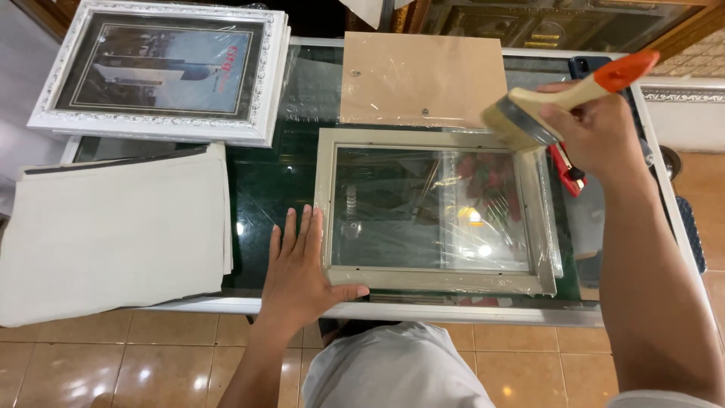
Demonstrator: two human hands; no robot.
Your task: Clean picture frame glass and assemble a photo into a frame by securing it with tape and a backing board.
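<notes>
A pale picture frame [362, 278] lies face down on the glass table [260, 181], its glass pane showing reflections. My left hand [298, 272] lies flat with fingers spread at the frame's lower left corner, thumb along its bottom rail. My right hand [593, 125] is raised over the frame's upper right corner and grips a wide paintbrush [529, 113] with a wooden handle and orange tip. The bristles point down-left, just above the frame.
A brown backing board [419, 79] in plastic wrap lies behind the frame. A white ornate framed picture [162, 72] sits at the far left, a stack of white sheets [113, 234] at the near left. A red cutter [568, 172] lies right of the frame.
</notes>
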